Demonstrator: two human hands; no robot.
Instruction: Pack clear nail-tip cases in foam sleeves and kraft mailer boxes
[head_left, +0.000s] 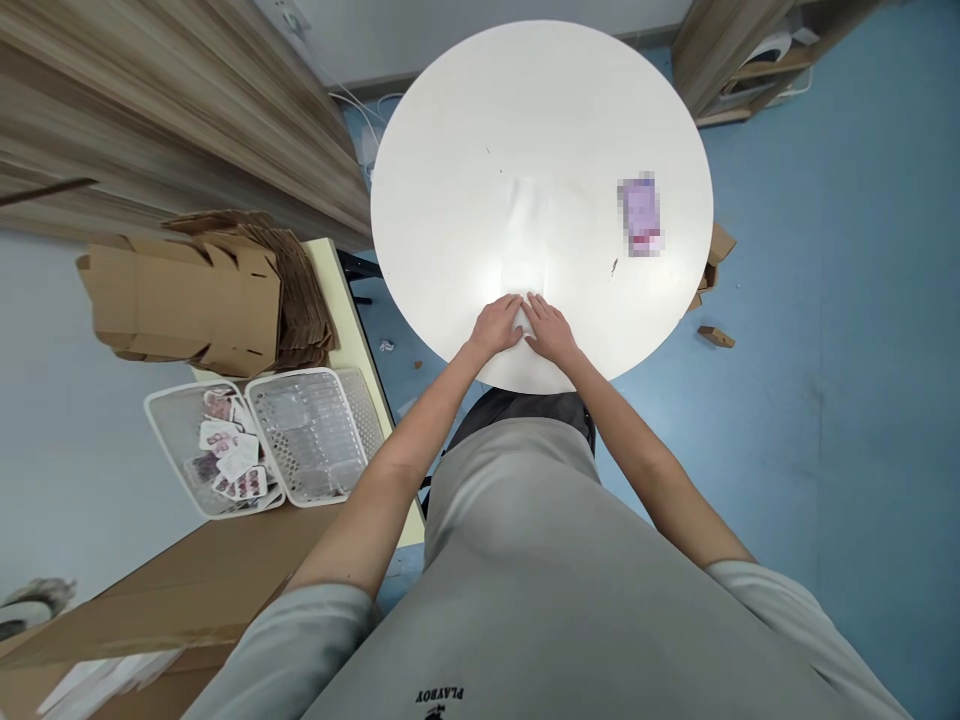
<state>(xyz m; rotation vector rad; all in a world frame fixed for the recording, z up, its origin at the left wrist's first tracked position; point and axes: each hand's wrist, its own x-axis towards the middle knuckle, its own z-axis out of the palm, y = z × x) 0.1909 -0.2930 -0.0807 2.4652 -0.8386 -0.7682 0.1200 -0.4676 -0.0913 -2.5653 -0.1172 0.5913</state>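
Observation:
Both hands rest near the front edge of a round white table (450,130), their fingertips almost meeting. My left hand (496,328) lies on the near end of a pale, see-through sheet or bag (525,235), its fingers stretched out. From the right, my right hand (551,330) lies on the same near end, fingers also spread flat. The sheet runs away from me across the table; its outline is hard to make out against the white top. A blurred purple packet (641,210) lies on the right side of the table.
Left of me, a side table (330,290) carries stacked flat cardboard (187,300) and two white baskets, one holding printed cards (232,450). A large cardboard box (202,580) stands at lower left. Wooden shelving (739,75) is at back right; cardboard pieces (716,337) lie on the floor.

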